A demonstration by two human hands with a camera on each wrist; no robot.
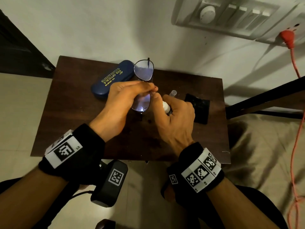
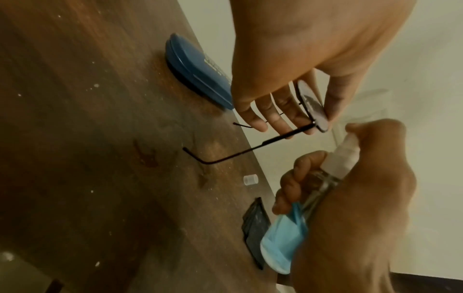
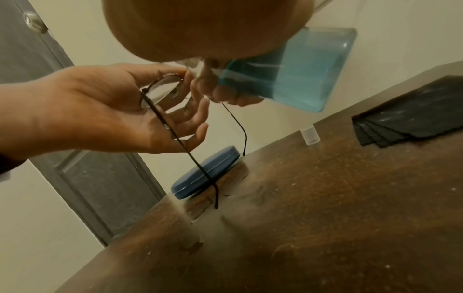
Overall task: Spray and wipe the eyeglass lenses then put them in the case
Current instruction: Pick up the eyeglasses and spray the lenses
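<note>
Thin dark-framed eyeglasses (image 1: pixel 144 71) hang above the table, temples unfolded, the far lens wet with droplets. My left hand (image 1: pixel 132 91) pinches the frame at the bridge between thumb and fingers; in the left wrist view the glasses (image 2: pixel 312 107) sit edge-on at my fingertips. My right hand (image 1: pixel 173 109) grips a small clear spray bottle (image 2: pixel 328 178) holding blue liquid (image 3: pixel 300 75), its white nozzle (image 1: pixel 165 106) aimed at the near lens. A closed blue case (image 1: pixel 113 78) lies on the table behind my left hand.
A clear bottle cap (image 1: pixel 173 93) stands on the dark wooden table (image 1: pixel 74 129). A folded black cloth (image 1: pixel 198 108) lies at the right. A wall is close behind the table; an orange cable (image 1: pixel 295 146) hangs at the far right.
</note>
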